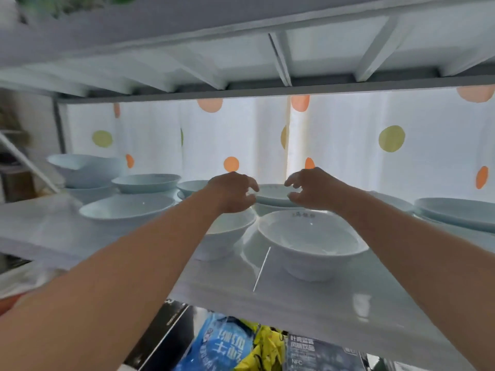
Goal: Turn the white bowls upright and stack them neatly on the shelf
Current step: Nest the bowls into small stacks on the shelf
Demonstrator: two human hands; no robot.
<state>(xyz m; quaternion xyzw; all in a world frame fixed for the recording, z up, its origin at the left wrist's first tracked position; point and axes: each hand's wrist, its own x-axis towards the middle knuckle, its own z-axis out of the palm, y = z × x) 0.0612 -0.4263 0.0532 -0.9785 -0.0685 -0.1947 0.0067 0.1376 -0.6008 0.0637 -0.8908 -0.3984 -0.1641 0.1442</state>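
Several white bowls stand upright on the white shelf (294, 295). One bowl (312, 245) sits at the front centre, with another bowl (227, 236) to its left, partly under my left forearm. Behind them is a bowl stack (273, 195) at the back centre. My left hand (231, 192) and my right hand (312, 188) reach to either side of that stack's rim, fingers curled and apart, holding nothing. More bowls stand at the left (127, 208), at the back left (146, 182) and in a tall stack at the far left (83, 168).
Shallow white dishes (455, 212) sit at the right end of the shelf. A dotted curtain (348, 145) hangs behind. The upper shelf (241, 49) is close overhead. Coloured bags (230, 344) and a dark box (316, 354) lie below the shelf.
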